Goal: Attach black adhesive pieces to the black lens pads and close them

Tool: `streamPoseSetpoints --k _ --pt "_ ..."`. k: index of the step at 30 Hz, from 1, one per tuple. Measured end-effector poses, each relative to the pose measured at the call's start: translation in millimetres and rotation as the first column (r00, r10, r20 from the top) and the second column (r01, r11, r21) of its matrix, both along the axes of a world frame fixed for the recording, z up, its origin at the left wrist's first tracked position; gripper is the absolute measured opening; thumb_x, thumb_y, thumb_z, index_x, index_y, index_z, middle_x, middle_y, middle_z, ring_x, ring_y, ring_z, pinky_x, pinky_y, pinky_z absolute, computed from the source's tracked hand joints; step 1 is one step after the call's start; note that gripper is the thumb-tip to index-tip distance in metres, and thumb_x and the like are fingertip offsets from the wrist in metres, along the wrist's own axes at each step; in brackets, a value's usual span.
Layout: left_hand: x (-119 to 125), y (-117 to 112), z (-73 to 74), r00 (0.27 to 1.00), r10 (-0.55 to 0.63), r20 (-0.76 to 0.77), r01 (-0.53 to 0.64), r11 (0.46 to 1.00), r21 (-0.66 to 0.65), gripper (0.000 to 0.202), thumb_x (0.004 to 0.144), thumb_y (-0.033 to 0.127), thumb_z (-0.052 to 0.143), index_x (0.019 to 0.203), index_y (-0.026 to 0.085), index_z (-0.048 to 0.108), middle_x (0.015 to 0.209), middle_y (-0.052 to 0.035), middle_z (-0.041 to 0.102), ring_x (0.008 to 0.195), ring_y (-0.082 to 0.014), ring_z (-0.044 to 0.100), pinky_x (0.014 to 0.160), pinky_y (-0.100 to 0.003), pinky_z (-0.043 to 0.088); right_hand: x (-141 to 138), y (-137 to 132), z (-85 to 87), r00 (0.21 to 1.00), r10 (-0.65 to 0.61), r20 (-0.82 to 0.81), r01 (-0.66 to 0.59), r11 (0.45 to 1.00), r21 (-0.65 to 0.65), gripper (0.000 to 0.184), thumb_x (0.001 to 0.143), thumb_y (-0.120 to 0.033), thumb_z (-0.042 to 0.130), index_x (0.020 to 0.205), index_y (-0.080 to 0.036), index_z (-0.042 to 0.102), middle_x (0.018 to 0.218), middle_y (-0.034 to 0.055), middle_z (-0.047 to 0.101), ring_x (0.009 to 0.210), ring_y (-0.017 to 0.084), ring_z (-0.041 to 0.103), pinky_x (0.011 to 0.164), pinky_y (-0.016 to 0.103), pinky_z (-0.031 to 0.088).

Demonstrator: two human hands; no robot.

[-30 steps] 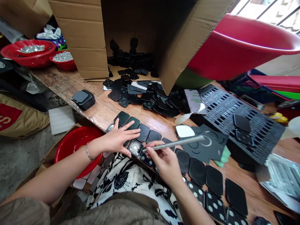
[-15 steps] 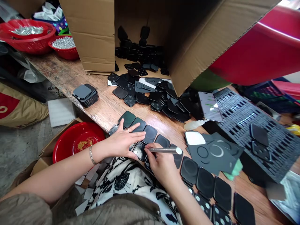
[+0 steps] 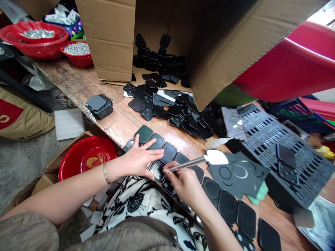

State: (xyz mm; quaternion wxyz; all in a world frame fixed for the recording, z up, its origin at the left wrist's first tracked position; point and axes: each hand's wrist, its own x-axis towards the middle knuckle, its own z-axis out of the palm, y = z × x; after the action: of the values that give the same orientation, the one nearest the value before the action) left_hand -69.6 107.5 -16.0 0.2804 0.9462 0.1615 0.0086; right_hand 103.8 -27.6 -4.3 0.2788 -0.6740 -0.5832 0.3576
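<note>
Left hand (image 3: 138, 161), grip spread wide, lies over dark pads (image 3: 169, 152) on the worktop (image 3: 121, 120); at its 4 o'clock sits the spotted pad (image 3: 157, 171). Right hand (image 3: 186, 182) pinches a metal rod (image 3: 188, 163), its free end newly swung toward about 2 o'clock, suggesting work continues there.
</note>
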Motion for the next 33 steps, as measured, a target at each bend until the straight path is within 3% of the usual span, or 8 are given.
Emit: streamPoseSetpoints --k 2,4,8,13,17,24,33 --pt "0.3 0.1 0.9 1.000 0.005 -0.011 -0.005 1.000 -0.007 0.076 0.076 0.054 0.076 0.143 0.031 0.046 0.153 -0.0054 0.043 0.151 -0.0348 0.012 0.103 -0.074 -0.024 -2.5 -8.5 -2.4 0.990 -0.033 -0.137 0.025 0.998 -0.061 0.023 0.095 -0.037 0.052 0.083 -0.020 0.062 0.066 0.0018 0.066 0.057 0.018 0.062 0.054 0.027 0.049" --pt "0.8 0.6 2.3 1.000 -0.007 -0.026 0.006 1.000 -0.026 0.077 0.076 0.051 0.077 0.144 0.031 0.045 0.154 -0.0056 0.042 0.151 -0.0350 0.012 0.102 -0.075 -0.023 -2.4 -15.4 -2.9 0.978 -0.089 -0.190 0.085 0.996 -0.030 0.025 0.095 -0.041 0.053 0.087 -0.020 0.064 0.075 0.0046 0.070 0.064 0.019 0.066 0.059 0.028 0.052" --pt "1.4 1.4 1.3 0.999 -0.023 -0.026 0.022 0.999 -0.047 0.081 0.074 0.048 0.080 0.145 0.031 0.044 0.154 -0.0060 0.040 0.151 -0.0351 0.012 0.101 -0.075 -0.023 1.0 -10.6 -0.3 0.989 -0.118 -0.093 0.133 0.976 0.171 0.019 0.093 -0.036 0.058 0.090 -0.021 0.069 0.096 0.0082 0.072 0.087 0.021 0.068 0.077 0.032 0.055" --pt "2.7 1.6 -3.0 1.000 -0.017 -0.012 0.016 1.000 -0.024 0.086 0.074 0.049 0.079 0.148 0.036 0.038 0.153 -0.0062 0.044 0.151 -0.0353 0.013 0.103 -0.075 -0.020 -7.5 16.2 -10.1 0.991 -0.125 0.044 0.111 0.964 0.243 0.009 0.089 -0.025 0.058 0.088 -0.020 0.065 0.085 0.0055 0.072 0.075 0.020 0.068 0.073 0.032 0.055" --pt "3.5 2.2 -4.4 0.999 -0.021 -0.023 0.020 0.998 -0.054 0.082 0.076 0.050 0.077 0.147 0.036 0.039 0.154 -0.0047 0.043 0.151 -0.0356 0.012 0.102 -0.076 -0.022 -15.1 25.1 -18.5 0.989 -0.069 0.133 0.022 0.945 0.326 0.011 0.091 -0.021 0.053 0.089 -0.020 0.065 0.092 0.0087 0.074 0.085 0.023 0.071 0.081 0.033 0.055" --pt "2.7 3.9 -7.6 1.000 0.000 -0.011 -0.001 0.998 -0.065 0.081 0.077 0.053 0.075 0.147 0.035 0.039 0.153 -0.0050 0.044 0.151 -0.0347 0.013 0.104 -0.073 -0.023 -15.7 27.6 -11.8 0.974 0.028 0.223 -0.083 0.967 0.241 0.012 0.092 -0.017 0.048 0.087 -0.020 0.058 0.082 0.0059 0.071 0.076 0.021 0.069 0.071 0.029 0.052" --pt "2.6 4.3 -6.2 1.000 -0.025 -0.008 0.025 0.999 -0.037 0.071 0.080 0.053 0.072 0.143 0.034 0.046 0.153 -0.0055 0.044 0.151 -0.0357 0.015 0.104 -0.074 -0.020 -24.1 13.7 -10.1 0.992 -0.025 0.121 0.002 0.982 0.189 0.009 0.091 -0.021 0.052 0.085 -0.021 0.058 0.077 0.0039 0.071 0.066 0.019 0.067 0.062 0.026 0.050"
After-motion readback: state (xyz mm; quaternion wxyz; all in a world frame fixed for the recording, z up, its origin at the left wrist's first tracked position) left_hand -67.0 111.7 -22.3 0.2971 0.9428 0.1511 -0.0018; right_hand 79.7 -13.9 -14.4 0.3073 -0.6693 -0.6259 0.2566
